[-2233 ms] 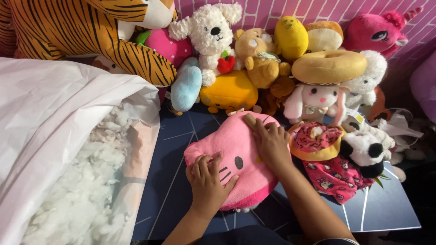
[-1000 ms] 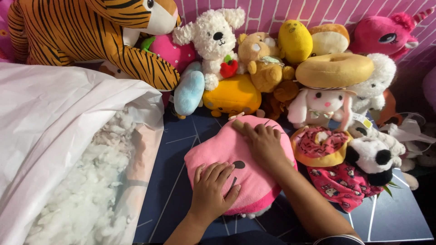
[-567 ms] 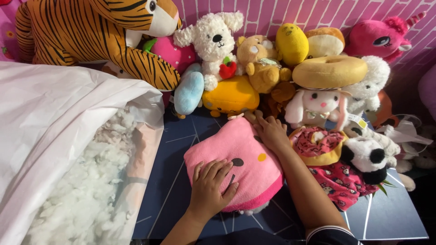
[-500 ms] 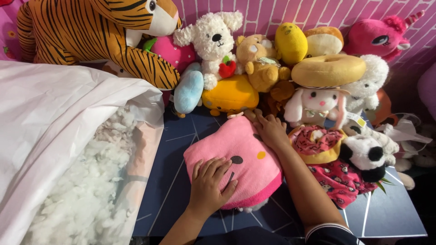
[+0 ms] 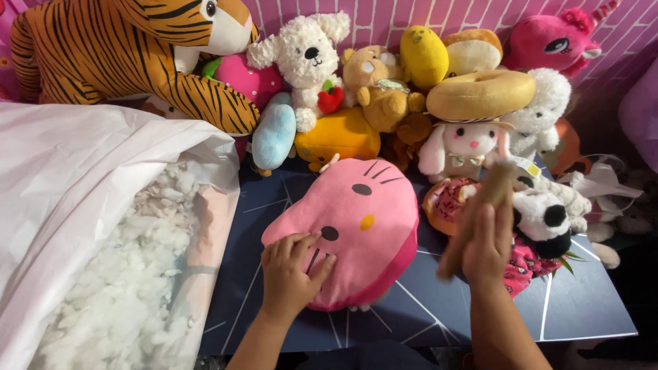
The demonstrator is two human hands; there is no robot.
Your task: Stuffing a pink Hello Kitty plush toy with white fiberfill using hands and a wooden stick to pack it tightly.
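Observation:
A pink cat-face plush cushion (image 5: pixel 363 219) lies face up on a dark blue mat (image 5: pixel 439 312). My left hand (image 5: pixel 291 281) presses flat on its near left corner, fingers spread. My right hand (image 5: pixel 488 250) is to the right of the cushion, off it, closed around a blurred tan stick (image 5: pixel 497 188). The stick slants up over a pink doughnut plush (image 5: pixel 445 202) and a black-and-white plush (image 5: pixel 545 216).
A big white bag (image 5: pixel 82 164) with loose white stuffing (image 5: pixel 130 281) fills the left. Behind the cushion stand a tiger plush (image 5: pixel 123 48), a white dog plush (image 5: pixel 301 55), a tan ring plush (image 5: pixel 480 92) and several other toys against a pink brick wall.
My right hand has come off the cushion's top edge and moved right, now gripping a tan stick. The cushion has turned so its face shows fully. My left hand stays on it.

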